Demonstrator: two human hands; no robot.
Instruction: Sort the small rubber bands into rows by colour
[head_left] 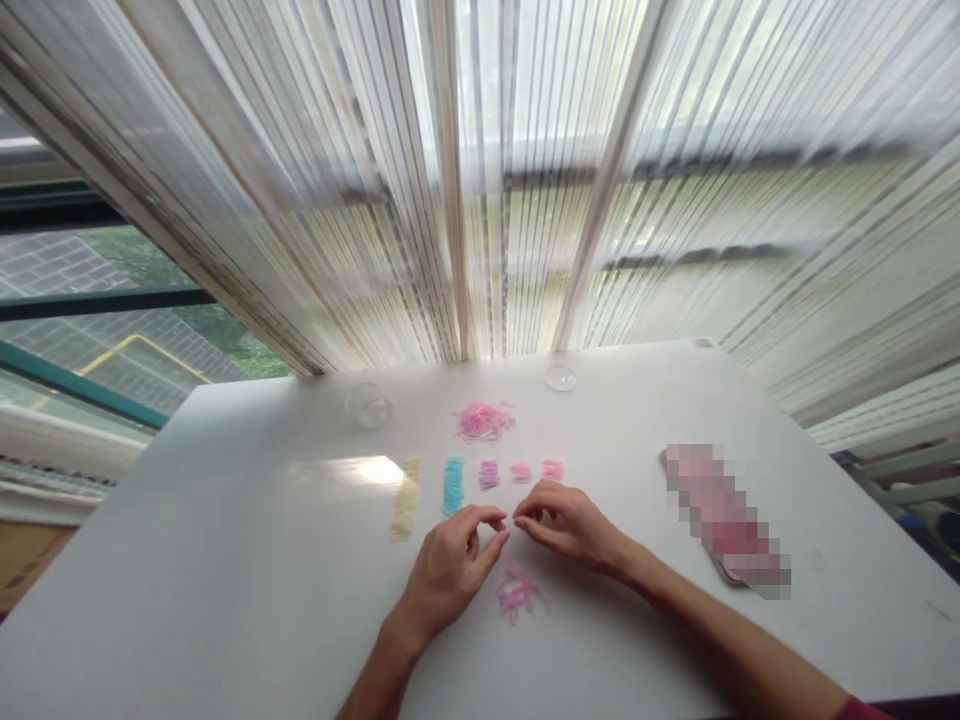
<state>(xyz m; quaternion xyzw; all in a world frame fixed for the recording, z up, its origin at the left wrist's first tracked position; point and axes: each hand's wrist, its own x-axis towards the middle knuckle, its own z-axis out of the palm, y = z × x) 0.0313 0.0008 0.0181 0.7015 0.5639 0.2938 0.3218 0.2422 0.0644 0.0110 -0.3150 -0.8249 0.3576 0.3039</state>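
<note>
My left hand [456, 560] and my right hand [568, 523] meet over the middle of the white table [225, 600], fingertips almost touching. Thumb and forefinger curl into a pinch on each hand. Anything between them is too small to make out. Just below lies a loose cluster of small pink loops, like rubber bands [516, 592]. Beyond the hands, similar small pieces lie in neat stacks: a long yellow column [406, 500], a blue column [453, 486], a short purple stack [489, 474], a pink stack [521, 471] and a salmon-pink stack [553, 469].
A larger heap of pink bands [485, 420] sits farther back. Behind it stand a clear round container [368, 406] and a clear lid-like disc [560, 377]. On the right lies a long, blurred-out pink object [724, 520]. Striped sheer curtains [525, 200] hang along the far edge.
</note>
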